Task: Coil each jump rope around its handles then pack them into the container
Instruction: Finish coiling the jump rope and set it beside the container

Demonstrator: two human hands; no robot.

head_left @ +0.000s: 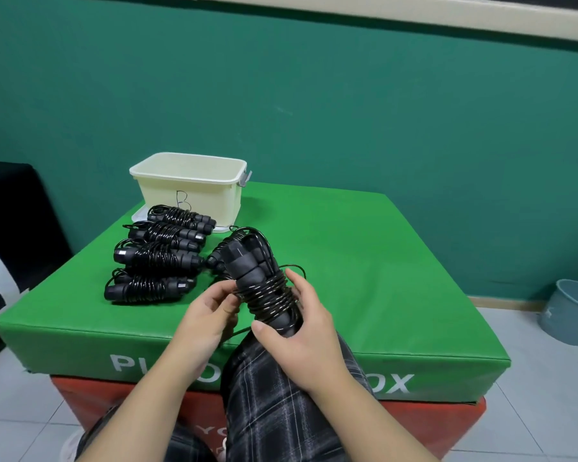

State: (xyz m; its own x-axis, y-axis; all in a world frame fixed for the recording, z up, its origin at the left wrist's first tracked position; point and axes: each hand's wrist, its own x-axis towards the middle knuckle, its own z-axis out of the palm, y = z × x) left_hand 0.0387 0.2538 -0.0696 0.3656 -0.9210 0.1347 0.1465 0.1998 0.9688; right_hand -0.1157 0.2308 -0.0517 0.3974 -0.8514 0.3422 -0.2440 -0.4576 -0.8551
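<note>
- Low centre of the frame: the right hand [301,331] curls round the lower end of the paired handles [247,265] of the jump rope in hand [267,295], thumb across the near side, fingers behind the coils.
- Just left of it, the left hand [207,311] pinches the black cord against the wound turns; a loose loop still stands off above the right fingers.
- Judgement: the winding looks nearly complete. To finish well, keep the handles pressed side by side, lay the last turns tight against the earlier ones, and tuck the free end under a turn so it cannot spring loose.
- Left of centre: four coiled ropes [157,255] lie in a row on the green pad [364,261]; another black rope lies partly hidden behind the held one.
- Upper left of the pad: the cream container [187,191] stands open just beyond the row; no rope can be seen in it, so packing appears not yet begun.
- Right edge: a grey bin [571,311] on the floor.
</note>
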